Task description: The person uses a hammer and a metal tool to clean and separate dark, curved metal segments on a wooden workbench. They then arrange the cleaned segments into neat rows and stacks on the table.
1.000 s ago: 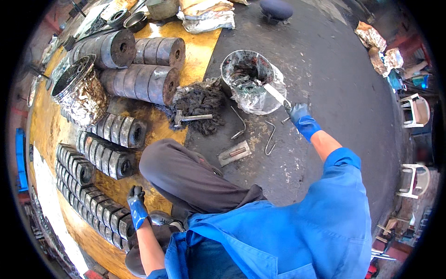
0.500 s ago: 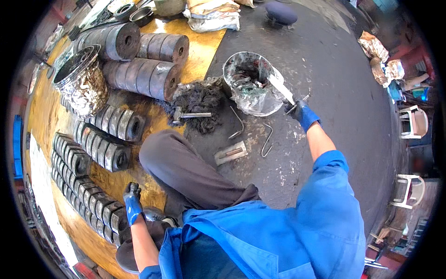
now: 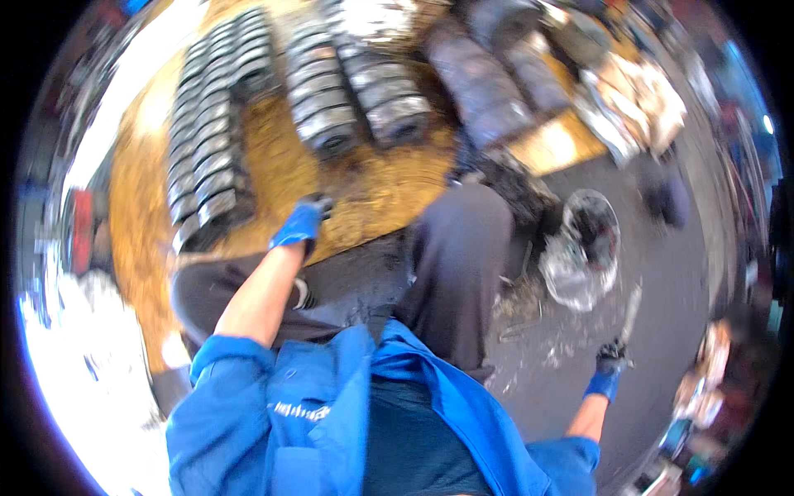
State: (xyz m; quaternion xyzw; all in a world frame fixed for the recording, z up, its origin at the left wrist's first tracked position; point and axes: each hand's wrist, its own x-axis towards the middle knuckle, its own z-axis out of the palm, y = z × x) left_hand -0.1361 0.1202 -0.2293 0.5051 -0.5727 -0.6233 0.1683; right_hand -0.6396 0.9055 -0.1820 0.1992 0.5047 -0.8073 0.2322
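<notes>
My right hand [image 3: 610,364], in a blue and black glove, is closed around a long whitish flat-bladed tool [image 3: 632,312], whose blade points away from me. The tool is beside a bucket lined with clear plastic [image 3: 579,279], apart from it; dark residue shows inside the bucket. My left hand [image 3: 313,217], gloved the same way, hovers over the yellow board [image 3: 273,169], just right of the nearest row of dark metal rings [image 3: 219,169]. Motion blur hides how its fingers lie, and I see nothing held there.
More ring rows [image 3: 322,99] and larger dark cylinders [image 3: 480,87] lie on the board. A dark fibrous heap [image 3: 517,186] sits between my raised knee and the bucket. Pale sacks [image 3: 633,103] are at the far right. Thin metal rods lie blurred on the dark floor [image 3: 562,364].
My view has swung, so the rows appear farther up and the bucket farther right. The whitish tool has come away from the bucket rim with my right hand. My left hand has reached forward.
</notes>
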